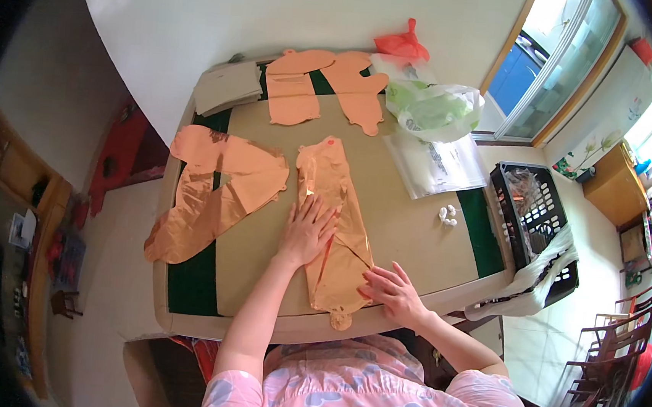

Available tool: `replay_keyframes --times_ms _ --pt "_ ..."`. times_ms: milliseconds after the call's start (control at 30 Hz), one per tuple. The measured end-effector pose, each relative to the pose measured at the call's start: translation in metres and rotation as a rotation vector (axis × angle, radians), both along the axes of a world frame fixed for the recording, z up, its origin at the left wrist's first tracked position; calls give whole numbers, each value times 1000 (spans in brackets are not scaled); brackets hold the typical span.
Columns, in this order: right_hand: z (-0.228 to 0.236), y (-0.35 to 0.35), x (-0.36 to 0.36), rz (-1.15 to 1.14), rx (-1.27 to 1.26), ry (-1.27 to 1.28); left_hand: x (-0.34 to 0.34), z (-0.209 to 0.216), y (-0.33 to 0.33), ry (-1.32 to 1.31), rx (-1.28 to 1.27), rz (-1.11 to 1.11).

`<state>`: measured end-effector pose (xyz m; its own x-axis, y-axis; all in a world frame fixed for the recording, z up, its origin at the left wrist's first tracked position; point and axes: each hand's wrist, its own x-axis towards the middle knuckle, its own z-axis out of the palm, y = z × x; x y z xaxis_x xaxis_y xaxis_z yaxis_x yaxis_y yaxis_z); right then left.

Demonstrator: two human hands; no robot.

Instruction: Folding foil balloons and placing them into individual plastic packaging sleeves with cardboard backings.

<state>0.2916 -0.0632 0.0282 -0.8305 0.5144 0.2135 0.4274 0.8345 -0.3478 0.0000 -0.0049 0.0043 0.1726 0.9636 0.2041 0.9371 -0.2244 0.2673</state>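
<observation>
Foil: a long copper-coloured sheet (347, 243) lay flat near the middle of the desk (217, 326), its near end at the front edge.
Long axis: it ran from the wearer's side toward the wall, the far end leaning a little left.
Direction: a small rounded tab (340, 321) at the near end pointed at the wearer; the narrower far end pointed wallward.
Left hand (309, 231): palm down, fingers spread, resting flat on the sheet.
Right hand (394, 291): fingers slightly bent at the sheet's near right edge; whether they pinched it, I could not tell. The two hands were apart.
Desk top: a tan mat (429, 250) lay over green cloth (491, 251).
Other foil: an angled piece (248, 171) lay to the left; more foil (292, 97) spread along the far side, beside grey sheets (226, 91).
Right side: small white items (447, 215) sat near a clear packet (440, 170).
Bags: a green-and-white bag (437, 109) and a red bag (404, 43) stood at the far right; their contents could not be made out.
Crate: a black crate (552, 206) beside the desk held clear plastic, with white plastic (526, 284) draped over it.
Room: white wall (280, 8), glass sliding door (561, 84), wooden chairs (609, 352) at right.
</observation>
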Motion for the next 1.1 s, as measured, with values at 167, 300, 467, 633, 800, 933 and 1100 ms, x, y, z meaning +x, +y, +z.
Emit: replay_keyframes --times_ms 167,300,467,633,800,933,1100 --pt "6 -2 -2 57 -20 -11 0 4 2 -33 -13 -3" --pt "17 1 -6 15 -80 24 -4 3 6 -28 13 -18" --pt "30 35 -14 -266 -30 342 -26 1 13 -414 228 -55" --pt "33 91 -40 -345 79 455 -50 25 45 -182 161 64" --pt "17 154 -70 -482 -71 671 -104 47 99 -61 76 255" --pt "-16 173 -68 -545 -99 590 -175 50 142 163 61 373" --pt "-12 171 -65 -580 -109 592 -249 55 200 303 73 504"
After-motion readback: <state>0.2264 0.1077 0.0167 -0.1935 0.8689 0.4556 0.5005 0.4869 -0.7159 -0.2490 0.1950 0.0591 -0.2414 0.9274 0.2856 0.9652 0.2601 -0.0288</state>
